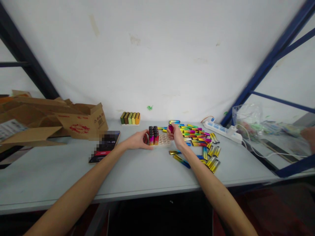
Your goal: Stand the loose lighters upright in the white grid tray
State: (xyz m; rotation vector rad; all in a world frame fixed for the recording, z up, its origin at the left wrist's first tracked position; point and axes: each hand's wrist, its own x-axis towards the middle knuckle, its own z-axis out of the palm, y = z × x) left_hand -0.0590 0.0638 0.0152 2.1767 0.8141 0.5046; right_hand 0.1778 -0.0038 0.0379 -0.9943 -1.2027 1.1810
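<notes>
lighters stand upright beside the left hand.

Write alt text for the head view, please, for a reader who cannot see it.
A person's right hand holds a purple lighter by a partly filled tray; the left hand curves beside upright lighters at its left end. Loose shiny lighters lie to the right on a grey table, with a cardboard box at far left.
</notes>
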